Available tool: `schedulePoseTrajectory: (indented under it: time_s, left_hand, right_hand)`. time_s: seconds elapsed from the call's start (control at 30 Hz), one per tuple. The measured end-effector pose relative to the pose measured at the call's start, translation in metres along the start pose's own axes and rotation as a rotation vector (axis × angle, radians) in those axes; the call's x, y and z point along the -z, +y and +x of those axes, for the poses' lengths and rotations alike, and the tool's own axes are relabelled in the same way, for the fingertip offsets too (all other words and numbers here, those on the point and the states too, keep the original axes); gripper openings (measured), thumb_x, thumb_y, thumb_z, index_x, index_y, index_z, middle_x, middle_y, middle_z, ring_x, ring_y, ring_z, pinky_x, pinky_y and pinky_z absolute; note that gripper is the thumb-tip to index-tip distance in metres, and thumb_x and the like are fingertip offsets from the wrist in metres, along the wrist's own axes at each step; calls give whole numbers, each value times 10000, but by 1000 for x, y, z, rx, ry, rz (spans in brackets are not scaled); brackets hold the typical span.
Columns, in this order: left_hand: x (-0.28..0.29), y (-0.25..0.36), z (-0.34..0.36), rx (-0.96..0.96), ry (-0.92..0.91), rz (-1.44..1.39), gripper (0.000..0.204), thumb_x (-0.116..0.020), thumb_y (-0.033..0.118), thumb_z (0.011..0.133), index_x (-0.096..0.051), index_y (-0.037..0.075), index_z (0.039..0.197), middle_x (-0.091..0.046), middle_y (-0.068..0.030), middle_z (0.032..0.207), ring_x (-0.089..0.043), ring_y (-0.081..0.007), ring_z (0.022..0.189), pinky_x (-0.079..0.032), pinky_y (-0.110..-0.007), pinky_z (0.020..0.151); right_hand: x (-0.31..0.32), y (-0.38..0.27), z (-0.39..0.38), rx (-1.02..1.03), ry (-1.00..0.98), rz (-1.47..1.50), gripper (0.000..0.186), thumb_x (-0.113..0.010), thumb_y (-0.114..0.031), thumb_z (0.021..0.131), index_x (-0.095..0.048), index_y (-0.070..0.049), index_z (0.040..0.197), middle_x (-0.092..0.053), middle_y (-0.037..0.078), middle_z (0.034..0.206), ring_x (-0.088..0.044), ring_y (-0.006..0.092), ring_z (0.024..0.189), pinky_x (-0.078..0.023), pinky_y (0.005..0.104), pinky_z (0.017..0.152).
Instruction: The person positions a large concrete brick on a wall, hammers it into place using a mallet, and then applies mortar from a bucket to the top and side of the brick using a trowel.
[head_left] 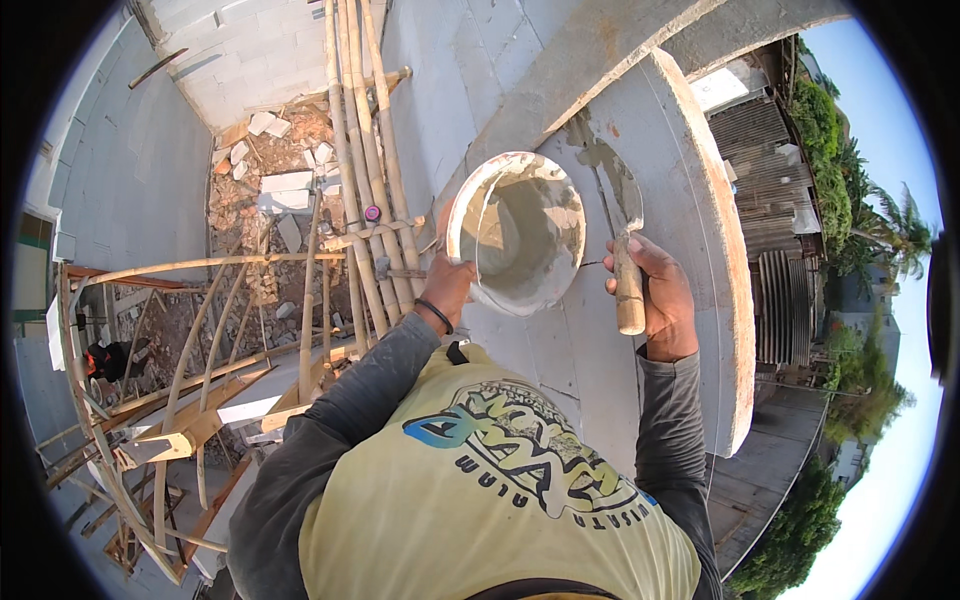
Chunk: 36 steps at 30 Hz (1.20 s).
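My left hand (449, 287) grips the near left side of a round white bucket (574, 215), its fingers partly hidden behind the wall. Wet grey mortar (525, 235) lies inside the bucket and smears its inner wall. In my right hand (662, 295) is a trowel (629, 285), held by its wooden handle. The trowel's blade, coated with grey mortar, points away from me, to the right of the bucket. Blade and bucket are apart. Behind them is a grey block wall (580, 350).
Bamboo poles (365, 150) run lengthwise left of the bucket. More bamboo scaffolding (190, 390) stands at the lower left, above rubble (270, 190) and broken white blocks. A pale ledge (715, 260) borders the right side; beyond it are corrugated roofs (755, 170) and trees.
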<state>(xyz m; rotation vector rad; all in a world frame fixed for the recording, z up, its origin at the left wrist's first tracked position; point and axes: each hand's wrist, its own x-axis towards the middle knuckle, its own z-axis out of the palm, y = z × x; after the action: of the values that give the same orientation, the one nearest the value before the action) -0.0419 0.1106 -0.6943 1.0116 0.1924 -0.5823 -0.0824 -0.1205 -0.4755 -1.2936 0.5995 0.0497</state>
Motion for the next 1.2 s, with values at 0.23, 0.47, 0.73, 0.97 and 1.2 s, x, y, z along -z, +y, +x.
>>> schedulePoseTrajectory:
  time_s: [0.23,0.47,0.73,0.97,1.2]
  left_hand:
    - [-19,22,-18,-13,76,-103,384,-542,-2,789,-555,39,1171,-593,-10,898,-614,-125,743,-555,-308,573]
    - [-16,11,-15,-18,96,-116,430,-543,4,773,-553,48,1201,-596,-20,912,-601,-118,757,-543,-286,569]
    - [-19,9,-17,21,92,-57,484,-544,5,786,-530,54,1267,-592,-24,916,-600,-130,802,-550,-290,611]
    - [-7,-10,-19,-91,72,-87,640,-521,-78,796,-393,13,1416,-601,-113,1173,-605,-192,1025,-516,-325,836]
    - [-9,-10,-24,-74,103,-74,438,-506,-33,806,-540,32,1239,-606,-31,974,-615,-128,813,-568,-306,653]
  right_hand:
    - [-6,23,10,-14,11,-121,463,-561,-114,970,-437,148,1330,-594,181,1094,-644,198,834,-599,314,560]
    - [-13,22,37,2,41,-110,403,-531,-108,978,-468,139,1291,-623,170,953,-652,205,743,-589,318,548]
    - [-16,11,50,32,38,3,340,-491,-115,992,-497,130,1227,-615,183,946,-636,218,717,-590,316,572]
    - [-13,18,-9,114,90,-92,480,-544,-118,977,-424,156,1353,-610,185,1058,-634,192,796,-592,300,588]
    - [-16,57,37,160,95,-212,532,-576,-103,958,-399,158,1386,-638,151,1025,-648,156,754,-565,284,548]
